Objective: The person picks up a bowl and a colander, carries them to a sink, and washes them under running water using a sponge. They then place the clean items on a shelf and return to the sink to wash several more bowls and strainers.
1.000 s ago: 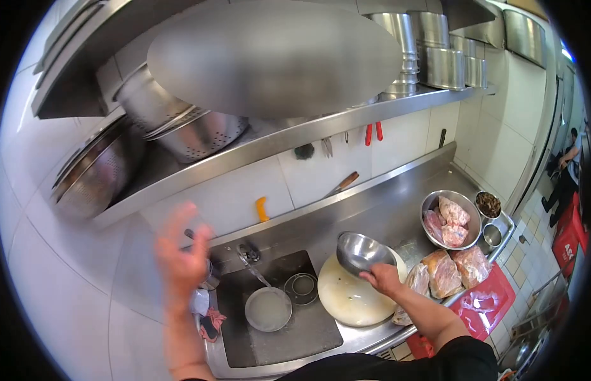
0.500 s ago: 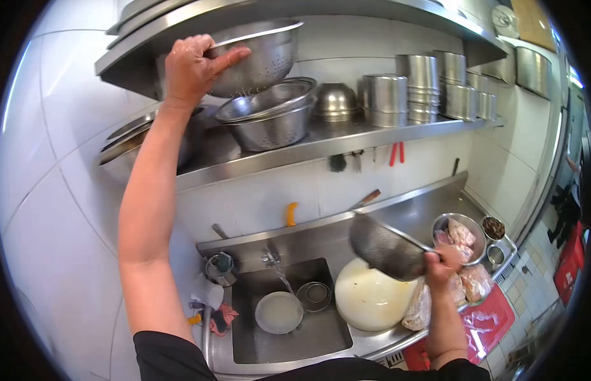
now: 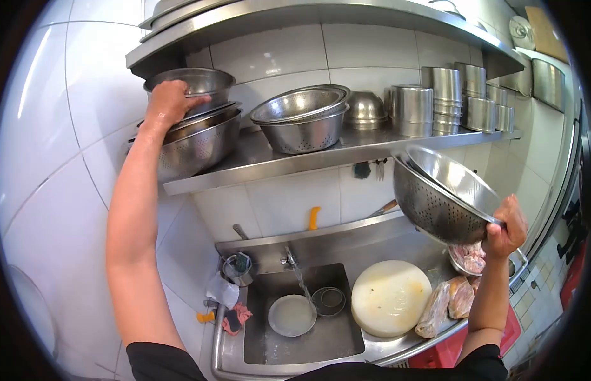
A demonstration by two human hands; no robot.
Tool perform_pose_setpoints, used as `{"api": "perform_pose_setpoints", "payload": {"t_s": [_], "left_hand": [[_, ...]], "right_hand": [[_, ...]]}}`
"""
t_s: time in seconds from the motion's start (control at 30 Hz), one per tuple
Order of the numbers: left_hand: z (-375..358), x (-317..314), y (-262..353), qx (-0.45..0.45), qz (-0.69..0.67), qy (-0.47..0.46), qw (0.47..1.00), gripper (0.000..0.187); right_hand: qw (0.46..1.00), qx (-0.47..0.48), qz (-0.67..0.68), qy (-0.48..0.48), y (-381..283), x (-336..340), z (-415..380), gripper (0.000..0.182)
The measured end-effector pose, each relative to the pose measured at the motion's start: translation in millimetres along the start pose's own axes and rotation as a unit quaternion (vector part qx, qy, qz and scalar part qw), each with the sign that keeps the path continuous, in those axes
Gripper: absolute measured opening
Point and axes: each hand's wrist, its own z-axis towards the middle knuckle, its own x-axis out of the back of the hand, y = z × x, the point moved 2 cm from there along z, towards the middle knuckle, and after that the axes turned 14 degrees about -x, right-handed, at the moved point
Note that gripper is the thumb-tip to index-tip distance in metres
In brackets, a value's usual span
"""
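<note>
My left hand (image 3: 168,105) is up at the left end of the shelf, closed on the rim of a metal colander (image 3: 203,81). That colander rests on or just above a stack of steel strainers (image 3: 197,149). My right hand (image 3: 506,225) grips the rim of a perforated steel colander (image 3: 438,203), with another bowl apparently nested inside it. It hangs tilted in the air above the counter on the right. Between my hands, a nested pair of colanders (image 3: 302,120) sits on the shelf.
Steel canisters (image 3: 413,111) and an upturned bowl (image 3: 365,109) line the shelf (image 3: 245,171). Below, water runs into the sink (image 3: 257,346) beside a bowl of cloudy liquid (image 3: 292,315). A thick round chopping board (image 3: 391,297) and bagged meat (image 3: 435,310) lie to the right.
My left hand has carried its colander left and down onto the left stack. My right hand has lifted its colander up and right, turning its inside into view.
</note>
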Motion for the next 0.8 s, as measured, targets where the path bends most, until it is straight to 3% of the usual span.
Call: {"api": "perform_pose_setpoints", "payload": {"t_s": [0.1, 0.2, 0.3, 0.37, 0.47, 0.53, 0.6, 0.63, 0.67, 0.73, 0.77, 0.8], "left_hand": [[1, 12, 15, 0.056, 0.001, -0.104, 0.993, 0.067], [-5, 26, 32, 0.023, 0.037, -0.085, 0.995, 0.066], [-5, 10, 17, 0.079, -0.025, -0.026, 0.996, 0.066], [0, 9, 12, 0.102, -0.073, -0.027, 0.992, 0.073], [6, 0, 8, 0.104, -0.161, -0.091, 0.977, 0.077], [2, 4, 13, 0.118, -0.174, -0.085, 0.974, 0.077], [-5, 22, 22, 0.101, -0.137, 0.142, 0.975, 0.069], [-9, 32, 28, 0.126, -0.14, 0.153, 0.97, 0.054], [-15, 31, 32, 0.126, -0.141, 0.153, 0.97, 0.054], [-29, 33, 40, 0.039, -0.142, 0.232, 0.962, 0.042], [-36, 40, 49, 0.036, -0.135, 0.198, 0.97, 0.03], [-42, 43, 54, 0.039, -0.136, 0.199, 0.97, 0.03]], "right_hand": [[0.998, 0.053, 0.038, 0.024, -12, -17, 38, 0.068], [0.992, 0.101, 0.064, 0.045, -9, -28, 70, 0.065], [0.986, 0.139, 0.083, 0.041, -19, -60, 113, 0.055], [0.976, 0.195, 0.092, 0.028, -44, -99, 144, 0.039], [0.969, 0.238, 0.053, 0.035, -65, -176, 178, 0.049], [0.958, 0.283, 0.023, 0.043, -74, -234, 189, 0.052], [0.955, 0.293, 0.022, 0.038, -73, -293, 186, 0.053], [0.961, 0.274, 0.001, -0.031, -70, -313, 177, 0.057], [0.962, 0.253, -0.02, -0.1, -74, -321, 173, 0.062], [0.918, 0.144, -0.092, -0.359, -76, -328, 161, 0.071], [0.9, 0.089, -0.074, -0.421, -75, -325, 156, 0.076], [0.899, 0.091, -0.075, -0.422, -70, -326, 153, 0.076]]}}
